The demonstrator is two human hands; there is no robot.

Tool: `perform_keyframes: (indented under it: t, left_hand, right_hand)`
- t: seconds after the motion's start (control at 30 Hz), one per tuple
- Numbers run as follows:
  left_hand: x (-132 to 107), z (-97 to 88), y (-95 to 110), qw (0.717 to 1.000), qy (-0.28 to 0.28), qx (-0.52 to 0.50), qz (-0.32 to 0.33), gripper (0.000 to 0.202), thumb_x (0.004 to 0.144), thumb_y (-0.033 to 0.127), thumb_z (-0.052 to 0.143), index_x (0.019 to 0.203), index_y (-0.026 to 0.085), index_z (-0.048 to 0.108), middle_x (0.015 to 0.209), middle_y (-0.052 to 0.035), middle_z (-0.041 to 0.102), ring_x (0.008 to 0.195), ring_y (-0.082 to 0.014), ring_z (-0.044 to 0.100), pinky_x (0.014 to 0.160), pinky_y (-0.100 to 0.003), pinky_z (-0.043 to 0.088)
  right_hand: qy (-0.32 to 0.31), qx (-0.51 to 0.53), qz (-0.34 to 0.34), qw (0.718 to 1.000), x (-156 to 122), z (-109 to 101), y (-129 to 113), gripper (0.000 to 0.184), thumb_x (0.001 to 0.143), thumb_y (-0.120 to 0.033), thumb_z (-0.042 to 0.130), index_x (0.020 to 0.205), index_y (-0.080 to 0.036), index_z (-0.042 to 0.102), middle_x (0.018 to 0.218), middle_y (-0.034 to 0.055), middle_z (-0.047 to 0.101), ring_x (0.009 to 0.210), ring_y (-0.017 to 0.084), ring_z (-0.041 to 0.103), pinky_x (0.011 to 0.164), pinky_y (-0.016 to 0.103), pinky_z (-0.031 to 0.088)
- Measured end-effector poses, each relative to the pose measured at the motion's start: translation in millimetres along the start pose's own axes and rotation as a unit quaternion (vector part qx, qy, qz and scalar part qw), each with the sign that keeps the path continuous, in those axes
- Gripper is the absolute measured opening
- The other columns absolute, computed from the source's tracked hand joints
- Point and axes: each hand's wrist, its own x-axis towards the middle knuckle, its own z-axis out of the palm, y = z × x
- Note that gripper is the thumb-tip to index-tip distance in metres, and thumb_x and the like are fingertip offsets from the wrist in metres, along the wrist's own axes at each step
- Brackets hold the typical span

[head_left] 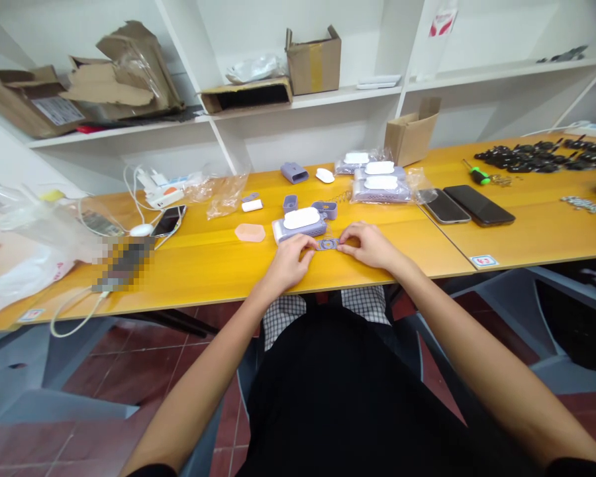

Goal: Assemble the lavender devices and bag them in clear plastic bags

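**Both Ends Are Held**

Left hand (289, 262) and right hand (370, 246), fingers almost closed, pinch opposite ends of the purple plate (328, 244), near the tabletop's (213, 271) front edge. The step seems to be positioning; next needs even, light grip. Behind lies a white-topped case (302, 218).

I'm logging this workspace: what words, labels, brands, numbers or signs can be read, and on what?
None reads clearly.
Right table sticker: blurred.
Left table sticker: blurred.
Cardboard box label: too small.
Red print on white bag: too small.
Red-and-white label, upper right: blurred.
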Motion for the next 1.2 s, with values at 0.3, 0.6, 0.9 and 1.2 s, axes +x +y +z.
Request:
perform_keyframes:
  t: [0.3,0.6,0.9,1.2]
  left_hand:
    - [-41.0,-23.4,-7.2,0.979,-0.108,0.166,-0.049,0.048,0.107,0.038,0.046,0.148,0.014,0.056,0.164,-0.0175,0.049,0.153,-0.0314,0.045,0.128,-0.052,0.035]
    - [-33.5,-21.5,-2.3,0.957,-0.185,0.203,-0.093,0.066,0.110,0.050,0.029,0.166,0.014,0.033,0.176,-0.0164,0.020,0.165,-0.0321,0.018,0.134,-0.060,0.012]
    - [-33.0,-21.8,-1.6,0.952,-0.191,0.219,-0.098,0.067,0.110,0.053,0.030,0.165,0.015,0.036,0.175,-0.0162,0.023,0.165,-0.0304,0.018,0.134,-0.058,0.013]
    - [-25.6,-18.6,2.9,0.993,-0.034,0.094,-0.056,0.037,0.100,0.034,0.060,0.133,0.018,0.066,0.143,-0.0133,0.067,0.135,-0.0298,0.062,0.120,-0.050,0.046]
  right_hand:
    - [-0.007,-0.170,0.045,0.984,-27.1,-3.7,-2.7,0.040,0.105,-0.036,0.047,0.130,-0.017,0.073,0.141,0.0155,0.070,0.132,0.036,0.060,0.111,0.056,0.045]
    - [-0.108,-0.224,0.138,0.959,-27.1,4.3,-2.6,0.070,0.108,-0.054,0.023,0.167,-0.018,0.037,0.175,0.0108,0.030,0.163,0.038,0.024,0.129,0.071,0.015]
    - [-0.122,-0.221,0.149,0.956,-25.8,1.0,-8.0,0.069,0.108,-0.054,0.023,0.167,-0.020,0.036,0.176,0.0093,0.029,0.164,0.036,0.022,0.129,0.069,0.016]
    - [-0.053,-0.219,0.117,0.967,-8.9,-6.1,7.1,0.064,0.101,-0.058,0.047,0.146,-0.016,0.062,0.156,0.0176,0.058,0.141,0.043,0.051,0.114,0.064,0.040]
